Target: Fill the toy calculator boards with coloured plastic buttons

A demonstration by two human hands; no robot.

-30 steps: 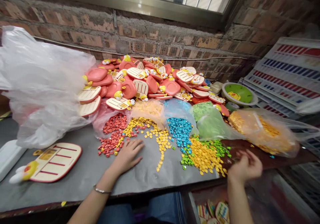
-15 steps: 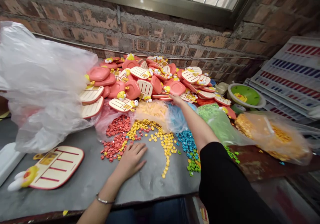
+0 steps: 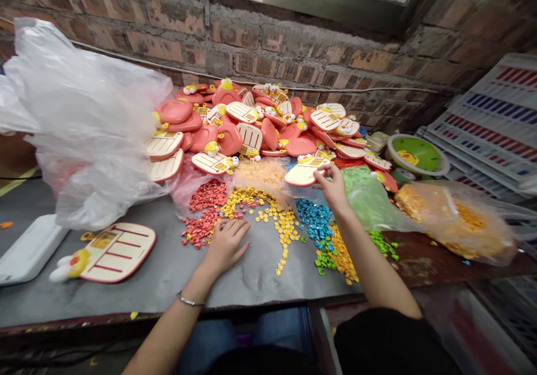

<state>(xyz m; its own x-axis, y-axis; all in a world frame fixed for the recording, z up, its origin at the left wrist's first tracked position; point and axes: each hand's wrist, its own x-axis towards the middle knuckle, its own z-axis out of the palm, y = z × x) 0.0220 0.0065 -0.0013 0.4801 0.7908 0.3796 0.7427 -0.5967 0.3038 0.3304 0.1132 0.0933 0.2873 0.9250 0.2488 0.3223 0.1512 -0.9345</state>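
1. Firstly, the left hand (image 3: 226, 246) lies open and palm down on the grey bench top (image 3: 159, 277), its fingers slightly spread and holding nothing. A metal bangle (image 3: 189, 299) encircles the wrist.
2. Just ahead of those fingers lie loose red beads (image 3: 201, 224) and yellow beads (image 3: 285, 224). Blue beads (image 3: 314, 221) lie further right, beside the right wrist.
3. The right hand (image 3: 333, 188) is raised over the bead bags, its fingers and thumb pinched closed on the right end of a cream-and-coral plastic plaque (image 3: 304, 172).
4. From the grip, the plaque extends left, its long axis nearly level. The right hand holds it; the left hand lies well apart, below and to the left.
5. Beyond stands a heap of similar plaques (image 3: 251, 126) against a brick wall (image 3: 235, 45). A single plaque (image 3: 113, 252) lies flat at the bench's left.
6. The fingers hide the plaque's gripped end, so the exact finger placement cannot be confirmed. Bead shapes are too small to identify.
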